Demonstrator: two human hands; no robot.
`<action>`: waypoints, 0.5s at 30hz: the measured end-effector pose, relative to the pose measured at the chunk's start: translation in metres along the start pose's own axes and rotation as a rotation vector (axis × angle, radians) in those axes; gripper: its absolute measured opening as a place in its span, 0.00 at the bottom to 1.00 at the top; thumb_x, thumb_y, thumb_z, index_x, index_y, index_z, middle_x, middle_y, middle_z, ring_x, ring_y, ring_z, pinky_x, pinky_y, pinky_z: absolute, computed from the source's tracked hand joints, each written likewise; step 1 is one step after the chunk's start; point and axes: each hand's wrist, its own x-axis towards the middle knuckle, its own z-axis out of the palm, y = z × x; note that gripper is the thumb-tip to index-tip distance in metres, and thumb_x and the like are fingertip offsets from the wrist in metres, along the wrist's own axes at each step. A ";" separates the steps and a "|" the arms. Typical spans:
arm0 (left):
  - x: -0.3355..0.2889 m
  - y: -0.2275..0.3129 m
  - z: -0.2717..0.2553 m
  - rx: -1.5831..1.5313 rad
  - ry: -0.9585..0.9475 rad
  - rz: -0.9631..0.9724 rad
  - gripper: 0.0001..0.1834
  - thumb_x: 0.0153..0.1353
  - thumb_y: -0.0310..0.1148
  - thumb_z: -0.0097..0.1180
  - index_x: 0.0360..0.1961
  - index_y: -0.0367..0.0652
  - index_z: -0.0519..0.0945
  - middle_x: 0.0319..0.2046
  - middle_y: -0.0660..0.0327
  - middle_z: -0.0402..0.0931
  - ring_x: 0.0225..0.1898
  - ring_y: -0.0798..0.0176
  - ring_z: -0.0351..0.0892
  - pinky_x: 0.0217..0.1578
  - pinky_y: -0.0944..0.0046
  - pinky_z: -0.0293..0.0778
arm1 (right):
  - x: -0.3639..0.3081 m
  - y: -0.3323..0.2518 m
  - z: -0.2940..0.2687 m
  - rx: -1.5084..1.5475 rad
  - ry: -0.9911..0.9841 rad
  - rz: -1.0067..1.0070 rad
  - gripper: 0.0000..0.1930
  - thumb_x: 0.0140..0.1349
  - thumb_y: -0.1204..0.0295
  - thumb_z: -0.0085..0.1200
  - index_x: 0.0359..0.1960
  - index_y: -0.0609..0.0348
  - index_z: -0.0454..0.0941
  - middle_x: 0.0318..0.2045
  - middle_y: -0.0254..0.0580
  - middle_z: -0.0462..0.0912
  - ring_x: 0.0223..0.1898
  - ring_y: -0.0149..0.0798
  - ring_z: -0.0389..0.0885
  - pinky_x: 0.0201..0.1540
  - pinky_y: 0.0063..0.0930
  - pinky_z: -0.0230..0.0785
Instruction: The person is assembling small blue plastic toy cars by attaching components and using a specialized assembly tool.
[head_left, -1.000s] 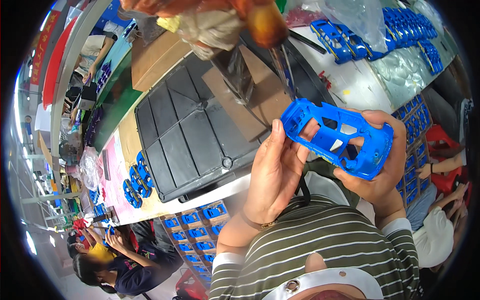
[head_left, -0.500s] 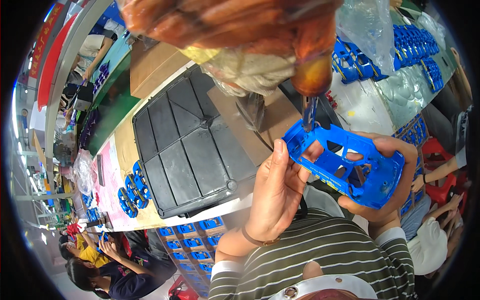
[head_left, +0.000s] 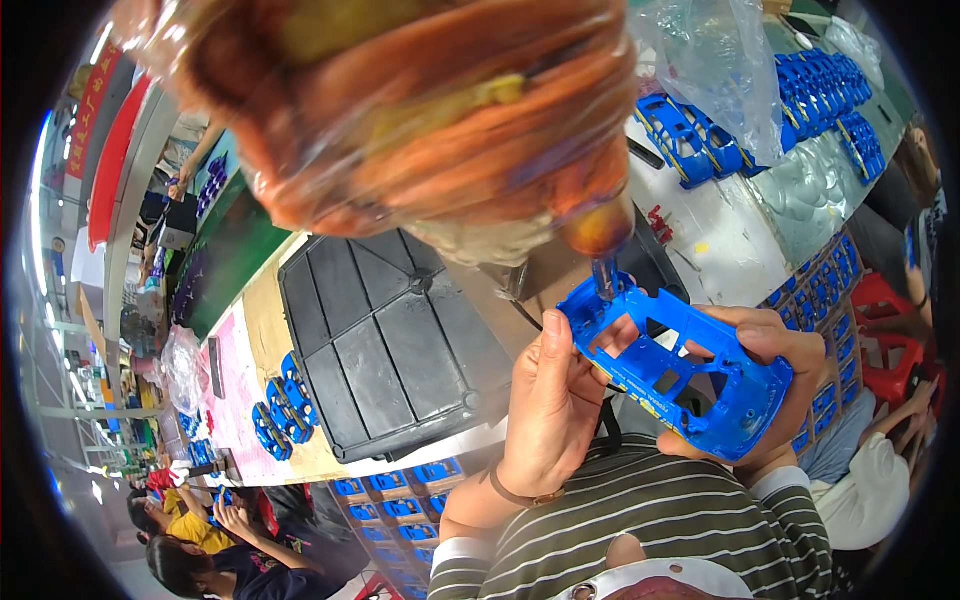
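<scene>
A blue plastic toy car body shell [head_left: 735, 405], hollow side up with window openings, is held between my hands in front of my striped top. My left hand [head_left: 553, 415] grips its left end, thumb raised along the edge and fingers partly hidden beneath. Around the right end curls my right hand [head_left: 790, 345], thumb on the near side. From above hangs a power tool [head_left: 430, 130] wrapped in orange-brown material and clear plastic. Its bit [head_left: 605, 278] reaches down into the shell's left end; exact contact at the tip cannot be made out.
A large black plastic lid or tray [head_left: 390, 345] lies on the bench to the left, with blue shells [head_left: 285, 412] beside it. Rows of blue shells [head_left: 820, 95] stand at the far right. Boxes of shells [head_left: 400, 510] sit below the bench. Other people [head_left: 240, 550] work nearby.
The wrapped tool appears lower and larger, covering more of the bench. The shell and both hands have shifted slightly down and left, with the bit still at the shell's left end.
</scene>
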 end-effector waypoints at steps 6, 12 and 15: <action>-0.002 0.002 0.000 0.023 -0.033 0.009 0.32 0.66 0.56 0.39 0.54 0.36 0.69 0.53 0.52 0.72 0.52 0.61 0.73 0.53 0.58 0.71 | -0.002 -0.007 0.003 0.062 0.013 0.085 0.48 0.27 0.66 0.80 0.52 0.48 0.57 0.49 0.55 0.72 0.45 0.43 0.78 0.45 0.32 0.75; -0.002 0.001 0.000 0.033 -0.034 -0.012 0.34 0.65 0.58 0.38 0.57 0.37 0.67 0.56 0.52 0.69 0.54 0.59 0.71 0.55 0.57 0.69 | 0.000 -0.006 0.001 0.113 -0.012 0.014 0.48 0.31 0.71 0.78 0.54 0.55 0.56 0.50 0.61 0.70 0.48 0.47 0.78 0.45 0.32 0.76; -0.001 0.001 0.002 0.093 -0.040 -0.009 0.37 0.64 0.61 0.37 0.59 0.39 0.66 0.57 0.53 0.67 0.57 0.57 0.68 0.57 0.55 0.67 | 0.000 -0.006 0.001 0.106 0.008 0.016 0.48 0.31 0.71 0.78 0.54 0.54 0.57 0.50 0.60 0.70 0.48 0.47 0.78 0.45 0.32 0.76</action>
